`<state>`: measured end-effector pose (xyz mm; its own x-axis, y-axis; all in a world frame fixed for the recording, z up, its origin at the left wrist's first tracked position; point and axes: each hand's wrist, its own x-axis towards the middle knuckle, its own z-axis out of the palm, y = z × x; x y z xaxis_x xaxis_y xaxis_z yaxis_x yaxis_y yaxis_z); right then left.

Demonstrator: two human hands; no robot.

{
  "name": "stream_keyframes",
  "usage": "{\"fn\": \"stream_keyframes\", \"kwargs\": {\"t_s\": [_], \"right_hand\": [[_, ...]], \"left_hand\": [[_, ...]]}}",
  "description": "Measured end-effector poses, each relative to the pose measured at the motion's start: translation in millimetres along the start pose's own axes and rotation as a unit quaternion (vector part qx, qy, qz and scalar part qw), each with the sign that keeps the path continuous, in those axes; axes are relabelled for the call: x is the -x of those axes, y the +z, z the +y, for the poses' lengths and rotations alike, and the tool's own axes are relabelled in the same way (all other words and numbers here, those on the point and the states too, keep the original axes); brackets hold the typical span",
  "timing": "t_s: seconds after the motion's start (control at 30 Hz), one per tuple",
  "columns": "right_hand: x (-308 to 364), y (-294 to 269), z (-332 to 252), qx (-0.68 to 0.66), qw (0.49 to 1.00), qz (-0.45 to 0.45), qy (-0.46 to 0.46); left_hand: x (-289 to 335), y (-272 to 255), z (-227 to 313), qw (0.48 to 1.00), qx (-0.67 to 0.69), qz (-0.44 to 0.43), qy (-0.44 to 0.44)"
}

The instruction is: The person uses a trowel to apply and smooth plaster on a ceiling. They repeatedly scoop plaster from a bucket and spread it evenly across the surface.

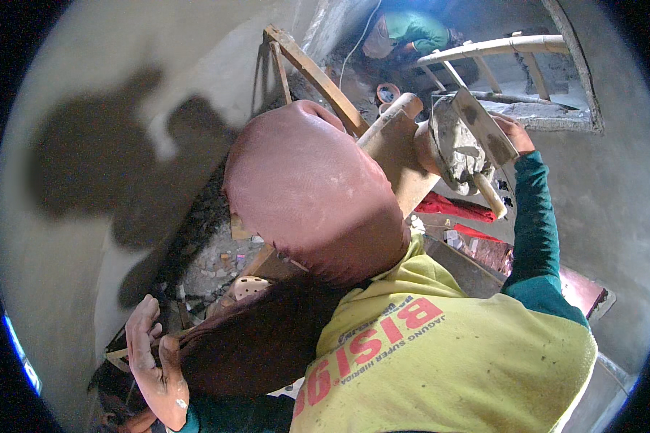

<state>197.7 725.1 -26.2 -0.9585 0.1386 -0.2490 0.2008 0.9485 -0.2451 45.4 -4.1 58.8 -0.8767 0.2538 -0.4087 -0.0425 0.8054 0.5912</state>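
My right hand (518,132) is raised at the upper right, teal sleeve running down from it, and is shut on a steel trowel (482,119). The blade carries a lump of wet grey mortar (457,150), and a pale handle (492,200) sticks out below it. My left hand (150,359) is at the lower left with fingers spread, resting flat against a dark brown cloth (256,339) beside the grey plastered wall (87,94). It holds nothing. A reddish-brown cap (310,187) and a yellow shirt (448,353) fill the middle.
A wooden plank (396,155) and timber frame (318,76) stand just behind the cap. Rubble (217,267) lies on the floor below. A bamboo ladder (498,49) and another person in a green top (414,29) are at the top. Red sheets (455,208) lie at right.
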Motion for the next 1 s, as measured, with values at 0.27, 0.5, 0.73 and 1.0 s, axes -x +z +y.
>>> {"fn": "stream_keyframes", "kwargs": {"t_s": [0.27, 0.5, 0.73, 1.0], "right_hand": [[15, 59, 44, -0.055, 0.985, -0.006, 0.166], [1, 53, -9, -0.07, 0.996, -0.009, 0.061], [11, 48, -1, -0.187, 0.968, -0.02, 0.168], [-57, 62, -33, -0.612, 0.752, 0.106, 0.221]], "left_hand": [[-10, 0, 1, 1.0, -0.02, -0.009, 0.016], [-4, -1, 6, 1.0, -0.01, -0.009, -0.016], [-8, 4, 6, 1.0, -0.007, 0.0, -0.002], [1, -3, 10, 0.999, 0.042, 0.028, 0.013]]}}
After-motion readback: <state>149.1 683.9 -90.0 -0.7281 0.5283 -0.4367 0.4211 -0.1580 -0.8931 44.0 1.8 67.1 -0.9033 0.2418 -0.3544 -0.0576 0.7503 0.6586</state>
